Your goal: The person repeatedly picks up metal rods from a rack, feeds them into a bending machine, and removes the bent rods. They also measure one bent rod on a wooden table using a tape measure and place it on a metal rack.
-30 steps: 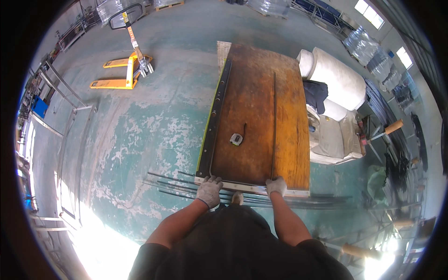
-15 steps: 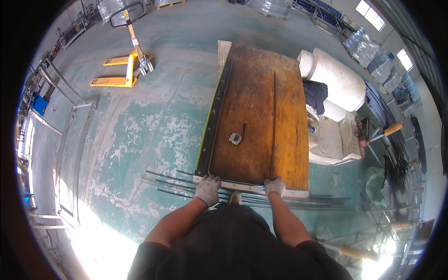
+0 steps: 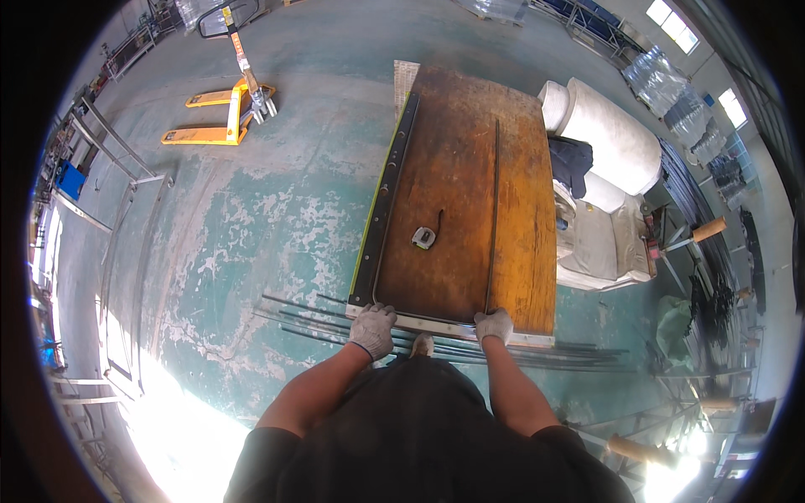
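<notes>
A worn brown wooden board (image 3: 524, 210) forms the worktop in front of me. A thin dark bent rod (image 3: 496, 193) lies on it, one long leg running away on the right and a bent corner at the near left. My left hand (image 3: 372, 328), in a pale work glove, curls over the near edge at that left corner. Opposite, my gloved right hand (image 3: 494, 325) closes round the rod's near right corner. Both hands partly hide the rod. A white tape measure (image 3: 423, 238) rests between the rod's legs. Along the left edge runs a black metal strip (image 3: 386, 193) with holes.
Several long thin rods (image 3: 553, 356) lie low across the floor below the near edge. Large white rolls (image 3: 608, 138) and a dark cloth (image 3: 570, 163) sit right of the board. A yellow pallet jack (image 3: 235, 121) stands far left. Metal frames (image 3: 105, 218) line the left side.
The view has shifted slightly, so the board sits a little higher in the picture. My hands keep their places at the near corners of the rod; the tape measure stays put.
</notes>
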The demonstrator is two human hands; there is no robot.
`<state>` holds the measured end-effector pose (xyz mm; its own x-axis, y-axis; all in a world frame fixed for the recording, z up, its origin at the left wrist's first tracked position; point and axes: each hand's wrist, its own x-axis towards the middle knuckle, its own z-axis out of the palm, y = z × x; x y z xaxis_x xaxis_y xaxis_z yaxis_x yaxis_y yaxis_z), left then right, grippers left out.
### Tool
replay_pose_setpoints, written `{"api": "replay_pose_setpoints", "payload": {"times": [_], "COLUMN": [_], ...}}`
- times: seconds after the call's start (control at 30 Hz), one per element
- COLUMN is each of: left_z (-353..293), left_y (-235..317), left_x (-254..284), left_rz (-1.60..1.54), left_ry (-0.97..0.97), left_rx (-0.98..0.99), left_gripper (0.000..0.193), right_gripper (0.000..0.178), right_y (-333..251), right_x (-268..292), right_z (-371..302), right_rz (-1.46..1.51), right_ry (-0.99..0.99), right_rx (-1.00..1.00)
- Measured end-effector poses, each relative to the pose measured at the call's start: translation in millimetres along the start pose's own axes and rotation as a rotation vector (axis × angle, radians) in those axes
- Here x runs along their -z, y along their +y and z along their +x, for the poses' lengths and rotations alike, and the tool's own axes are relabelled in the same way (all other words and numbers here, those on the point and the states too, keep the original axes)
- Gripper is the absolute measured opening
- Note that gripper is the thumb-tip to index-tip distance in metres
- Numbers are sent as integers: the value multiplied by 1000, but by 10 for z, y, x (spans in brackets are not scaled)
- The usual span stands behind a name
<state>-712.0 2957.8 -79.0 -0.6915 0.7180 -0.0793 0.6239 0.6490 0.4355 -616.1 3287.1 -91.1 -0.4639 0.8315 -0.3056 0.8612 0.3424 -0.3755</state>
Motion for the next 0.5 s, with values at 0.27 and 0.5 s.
{"api": "replay_pose_setpoints", "payload": {"times": [0.27, 0.5], "left_z": [-4, 64], "left_y": [18, 124], "left_x": [21, 280], "left_rz": [50, -262], "left_ry": [-34, -110], "left_rx": [-11, 268], "left_gripper": [32, 35], "right_gripper": [44, 51], "right_y": [-43, -200], "right_x": [8, 332], "right_z": [-4, -26], "right_rz": [-20, 134], "right_ry": [-18, -116], "right_rx": [-18, -12]}}
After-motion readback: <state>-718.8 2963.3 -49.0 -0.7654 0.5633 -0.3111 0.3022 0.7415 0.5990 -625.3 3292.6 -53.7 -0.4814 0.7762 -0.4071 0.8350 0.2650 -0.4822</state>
